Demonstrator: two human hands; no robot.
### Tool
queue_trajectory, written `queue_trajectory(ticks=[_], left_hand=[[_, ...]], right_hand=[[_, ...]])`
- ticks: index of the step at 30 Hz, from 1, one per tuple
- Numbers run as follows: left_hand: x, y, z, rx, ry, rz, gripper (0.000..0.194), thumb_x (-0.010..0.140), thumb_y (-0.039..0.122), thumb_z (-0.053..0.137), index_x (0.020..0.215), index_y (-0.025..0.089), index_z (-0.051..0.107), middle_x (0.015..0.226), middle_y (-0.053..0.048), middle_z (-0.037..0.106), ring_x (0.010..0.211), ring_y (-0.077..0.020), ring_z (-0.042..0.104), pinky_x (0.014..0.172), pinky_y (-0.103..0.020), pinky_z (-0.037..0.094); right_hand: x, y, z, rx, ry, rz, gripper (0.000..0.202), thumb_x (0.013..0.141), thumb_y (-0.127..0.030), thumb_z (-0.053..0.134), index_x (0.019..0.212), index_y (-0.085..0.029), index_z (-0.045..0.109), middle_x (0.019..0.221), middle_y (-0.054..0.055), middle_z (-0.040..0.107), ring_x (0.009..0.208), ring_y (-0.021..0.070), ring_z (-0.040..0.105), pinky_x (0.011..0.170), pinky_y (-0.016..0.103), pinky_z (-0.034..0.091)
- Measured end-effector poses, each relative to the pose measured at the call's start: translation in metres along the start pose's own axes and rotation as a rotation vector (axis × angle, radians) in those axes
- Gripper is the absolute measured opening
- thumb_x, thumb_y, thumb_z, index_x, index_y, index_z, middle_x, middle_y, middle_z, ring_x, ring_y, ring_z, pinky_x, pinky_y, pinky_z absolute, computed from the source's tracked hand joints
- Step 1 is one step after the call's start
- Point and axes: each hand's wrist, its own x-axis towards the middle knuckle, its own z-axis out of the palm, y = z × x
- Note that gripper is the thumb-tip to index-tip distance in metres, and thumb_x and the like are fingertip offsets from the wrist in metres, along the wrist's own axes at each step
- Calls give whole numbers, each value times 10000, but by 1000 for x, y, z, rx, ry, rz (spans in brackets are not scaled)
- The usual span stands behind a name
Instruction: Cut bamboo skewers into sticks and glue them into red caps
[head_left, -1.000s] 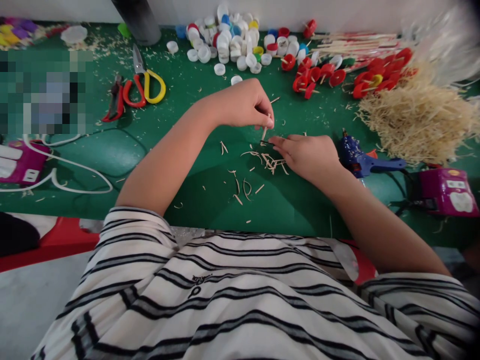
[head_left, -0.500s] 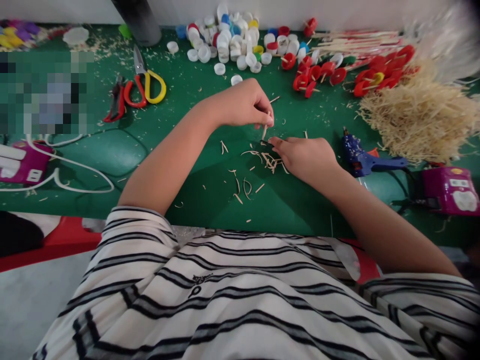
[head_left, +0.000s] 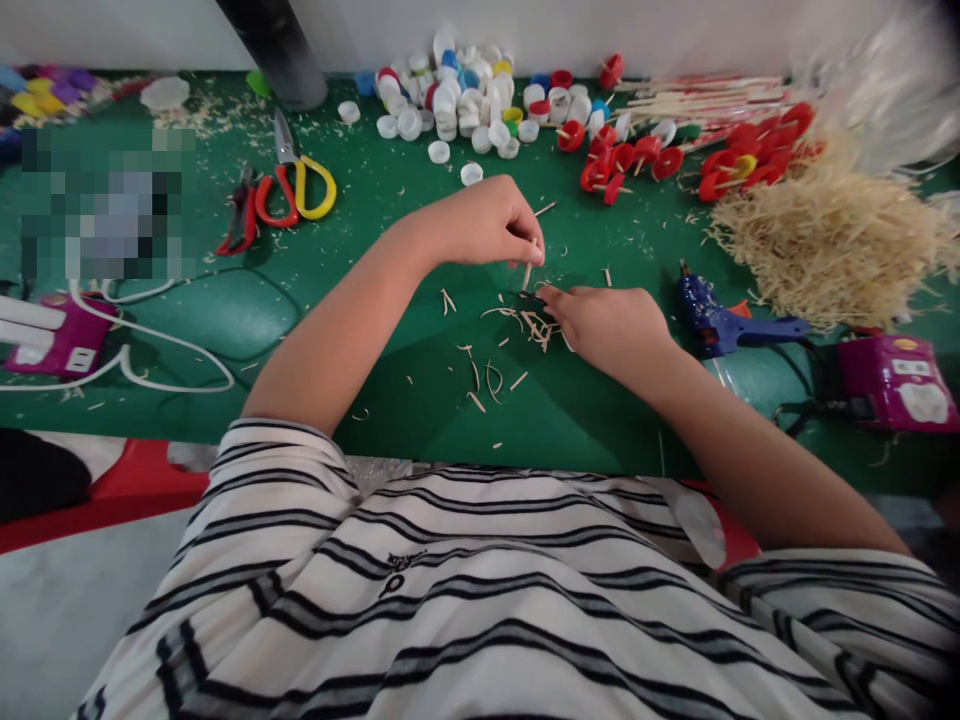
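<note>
Between the thumb and fingers of my left hand (head_left: 491, 222) is a thin wooden stick (head_left: 528, 275), its lower end pointing down at the table. My right hand (head_left: 619, 322) is closed just below and to the right, around a small dark blade-like tool (head_left: 531, 296) whose tip meets or nearly meets the stick's lower end. Most of that tool is hidden by my fingers. Curled wood shavings (head_left: 537, 328) lie under the tool and nearer to me on the green table (head_left: 420, 400).
Bottle caps (head_left: 450, 105) are heaped at the back, with red caps on sticks (head_left: 600, 165) to their right. A blue glue gun (head_left: 724, 318) and a pile of wood shavings (head_left: 832, 240) lie right. Scissors (head_left: 296, 185) and red-handled pliers (head_left: 240, 215) lie left.
The camera view has shifted slightly, so the table's far part sits lower. Both hands keep nearly the same pose on the stick and the dark tool.
</note>
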Motion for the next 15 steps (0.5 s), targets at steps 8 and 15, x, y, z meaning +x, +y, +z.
queue_trajectory(ticks=[8, 15], left_hand=[[1, -2, 1, -9, -12, 33, 252, 857, 378, 745, 957, 205, 899, 789, -67, 790, 734, -155, 643, 715, -304, 435], [1, 2, 3, 18, -10, 26, 270, 869, 386, 719, 939, 185, 885, 765, -66, 762, 703, -150, 615, 703, -311, 411]], right_hand=[[-1, 4, 0, 41, 46, 43, 547, 1160, -424, 300, 1591, -323, 621, 1242, 85, 821, 920, 237, 735, 611, 345, 245], [1, 0, -1, -31, 9, 8, 572, 1150, -366, 285, 1646, -297, 563, 1106, 115, 820, 814, 243, 719, 624, 345, 300]])
